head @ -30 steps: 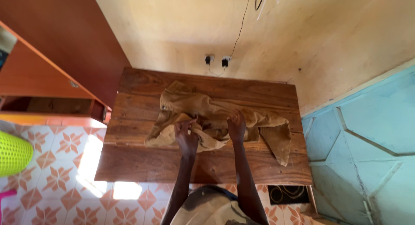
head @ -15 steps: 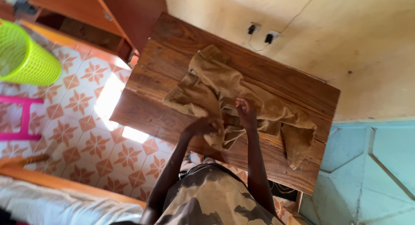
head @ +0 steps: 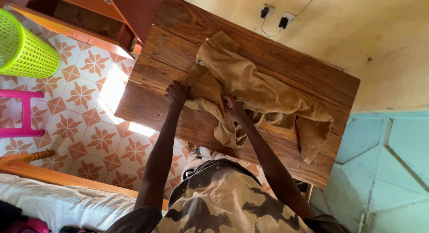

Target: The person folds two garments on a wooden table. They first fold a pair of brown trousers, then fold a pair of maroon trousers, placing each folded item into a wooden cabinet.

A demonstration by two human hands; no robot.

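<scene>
My left hand (head: 177, 92) sits at the 9 o'clock edge of the tan trousers (head: 263, 92), fingers curled down on the cloth there. My right hand (head: 234, 108) presses on the bunched fabric near the middle, fingers closed into it. Trousers lie crumpled across the wooden counter (head: 174, 40), one leg trailing off toward 4 o'clock. Green basket (head: 22, 47) on the floor at 10 o'clock.

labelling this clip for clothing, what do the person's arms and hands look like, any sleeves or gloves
Both arms are bare from the upper arm down. The left hand and right hand wear no gloves, and no rings, watch or bracelets show. Short sleeves in a camouflage print of tan, cream and dark brown patches end near the shoulders, part of the camouflage shirt.
</scene>
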